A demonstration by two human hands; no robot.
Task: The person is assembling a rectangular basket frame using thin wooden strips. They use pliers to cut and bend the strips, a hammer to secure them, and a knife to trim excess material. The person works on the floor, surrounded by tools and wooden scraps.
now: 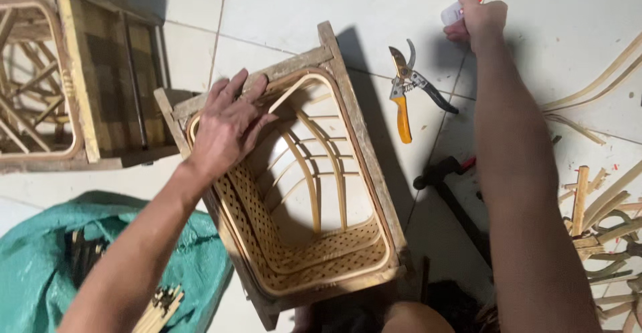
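Nearest us, at the bottom edge, we see a dark patch of cloth and a bit of bare skin, too cut off to tell more. To the lower left lies a green bag (40, 266) with a bundle of pale sticks (159, 306) poking out of it.

Our left forearm rises from the lower left and crosses over the bag toward the middle of the floor. The left hand (227, 122) lies flat, palm down, fingers spread and pointing up and to the right, pressed on the far left corner of the basket (314, 253). It grips nothing; it only rests open on the rim. The basket is a square woven cane one set inside a rough wooden frame (364, 146), and it stands on the tiled floor at the centre, its mouth toward us, bent ribs showing inside.

Our right arm runs up the right side, nearly straight, well apart from the basket. Beside it on the right lie cane scraps (602, 219); just left of it a black tool (445, 186) lies on the tiles, and farther up orange-handled shears (409, 95) lie with their blades apart.

Farthest out, the right hand (480, 17) is closed in a fist around a small white bottle (452, 13) with a red tip, held at the top of the view.

At the far left stands a second frame (80, 72) with cane inside.
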